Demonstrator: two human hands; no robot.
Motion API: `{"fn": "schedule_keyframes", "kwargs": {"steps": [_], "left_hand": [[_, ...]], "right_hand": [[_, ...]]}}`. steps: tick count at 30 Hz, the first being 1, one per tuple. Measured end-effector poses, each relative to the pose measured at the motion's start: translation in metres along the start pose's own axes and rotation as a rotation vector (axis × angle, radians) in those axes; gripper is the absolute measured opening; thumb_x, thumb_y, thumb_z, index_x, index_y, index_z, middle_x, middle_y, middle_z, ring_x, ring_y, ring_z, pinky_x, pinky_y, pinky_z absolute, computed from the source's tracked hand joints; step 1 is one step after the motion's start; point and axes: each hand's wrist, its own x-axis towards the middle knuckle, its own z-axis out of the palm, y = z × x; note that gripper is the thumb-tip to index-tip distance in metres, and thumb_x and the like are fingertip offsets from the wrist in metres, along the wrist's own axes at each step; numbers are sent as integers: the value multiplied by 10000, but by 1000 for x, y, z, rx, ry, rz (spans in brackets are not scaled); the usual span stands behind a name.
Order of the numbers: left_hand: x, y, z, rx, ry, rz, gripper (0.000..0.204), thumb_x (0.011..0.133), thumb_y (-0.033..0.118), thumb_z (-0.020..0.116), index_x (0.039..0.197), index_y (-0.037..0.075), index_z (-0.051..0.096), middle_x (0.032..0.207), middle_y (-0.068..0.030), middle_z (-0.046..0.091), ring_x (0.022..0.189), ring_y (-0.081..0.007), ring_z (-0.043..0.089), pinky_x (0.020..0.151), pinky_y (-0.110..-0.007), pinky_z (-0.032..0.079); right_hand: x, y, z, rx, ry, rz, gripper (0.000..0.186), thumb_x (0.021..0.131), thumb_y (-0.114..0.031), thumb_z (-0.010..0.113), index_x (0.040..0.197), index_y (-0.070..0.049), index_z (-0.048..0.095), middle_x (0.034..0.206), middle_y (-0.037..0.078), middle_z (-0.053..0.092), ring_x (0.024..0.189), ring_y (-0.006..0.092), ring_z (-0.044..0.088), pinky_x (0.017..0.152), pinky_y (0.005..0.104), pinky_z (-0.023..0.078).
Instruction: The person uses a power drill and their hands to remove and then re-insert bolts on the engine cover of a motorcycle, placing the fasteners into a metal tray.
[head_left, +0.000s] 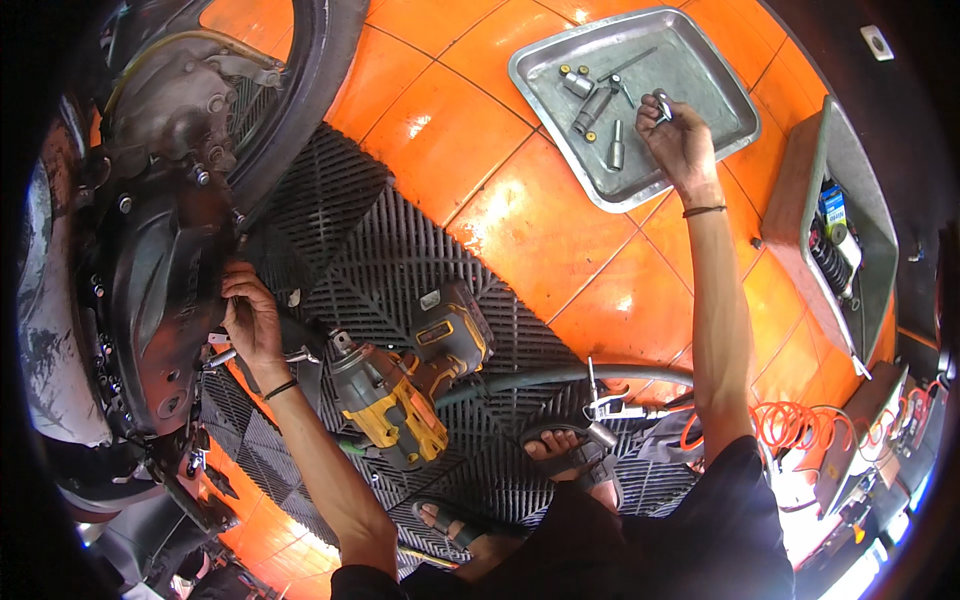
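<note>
My left hand has its fingers curled at the edge of the black engine cover on the left; what they grip, if anything, I cannot make out. My right hand holds a small chrome socket above the metal tray. In the tray lie several long and short sockets, small brass-coloured pieces and a thin rod. A yellow impact wrench rests on the black grid mat, to the right of my left forearm.
A wheel stands at upper left. A grey bin with a spring part sits at right on orange tiles. An orange coiled hose and a thick dark hose lie low. My sandalled feet are below.
</note>
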Motion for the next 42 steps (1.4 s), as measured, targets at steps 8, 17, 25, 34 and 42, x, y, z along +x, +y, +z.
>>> {"fn": "schedule_keyframes", "kwargs": {"steps": [8,17,25,34,42], "left_hand": [[-20,-3,1,14,-47,102,601,735,-204,604,1298,-111,416,1107,-135,493,983,-211,578,941,-325,555],[-66,-51,-5,695,220,100,430,988,267,595,1303,-17,526,1323,-170,561,1188,-305,566,1038,-433,479],[-216,-126,55,1581,529,271,322,1022,192,571,1244,-33,638,1041,-87,687,939,-159,648,871,-309,531],[-300,-152,112,1771,533,485,248,976,105,662,1173,-38,707,1047,-117,741,909,-135,696,799,-269,567],[-360,-117,67,1520,694,587,247,936,104,706,1122,-59,711,899,-129,749,841,-144,713,758,-267,574]], "right_hand": [[35,8,10,-1601,530,-64,467,958,-355,599,1231,19,661,1023,92,689,889,228,624,821,364,511],[69,-20,-50,-2586,304,-242,274,1010,-238,551,1027,34,581,1010,331,655,965,535,610,793,555,487],[-97,132,240,-1757,46,-296,221,1036,-218,567,898,-46,572,729,-70,427,643,50,356,552,240,283],[-193,326,343,-1638,-1000,-361,256,813,-49,779,1030,-17,646,817,114,666,670,270,676,578,351,540],[-192,382,345,-1661,-1375,-308,229,817,10,744,1027,-9,653,786,115,632,637,279,639,567,372,514]]}}
